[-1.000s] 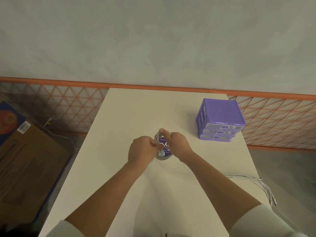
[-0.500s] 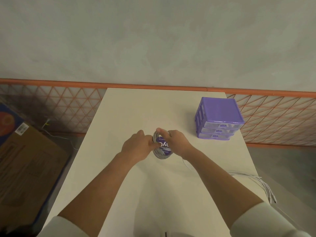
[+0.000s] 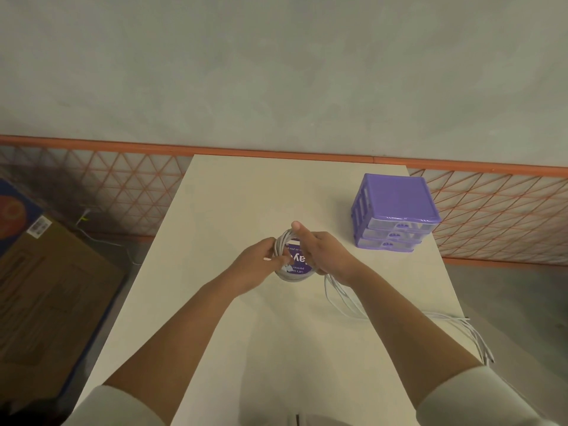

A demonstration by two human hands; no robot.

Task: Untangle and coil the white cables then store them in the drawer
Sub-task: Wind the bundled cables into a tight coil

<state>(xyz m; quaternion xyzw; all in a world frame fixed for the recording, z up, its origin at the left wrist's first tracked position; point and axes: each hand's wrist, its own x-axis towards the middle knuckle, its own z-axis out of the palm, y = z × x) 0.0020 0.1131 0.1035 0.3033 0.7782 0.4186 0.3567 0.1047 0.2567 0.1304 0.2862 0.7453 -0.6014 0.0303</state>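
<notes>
White cables (image 3: 284, 241), wound into a round coil, sit above the middle of the tabletop (image 3: 233, 195), held between both hands. The coil wraps a round object with a purple printed label (image 3: 298, 260); what that object is I cannot tell. The coil's ring is tilted so that its open face looks up toward the camera, its far edge raised and its near edge low, just above the tabletop. The left hand (image 3: 261, 261) curls its fingers round the coil's left side in a clenched grip, a short white cable end poking out beside its fingers. The right hand (image 3: 325, 255) holds the coil's right side, its thumb lying over the far edge and pointing away from the person. From under the right hand, loose cable strands (image 3: 341, 298) trail toward the person and to the right, their long run lying across the tabletop to its right edge, where the ends hang over. A purple drawer unit (image 3: 395, 204) with three clear drawers, all closed, stands at the far right of the tabletop, well apart from the coil, its drawer fronts facing the person.
</notes>
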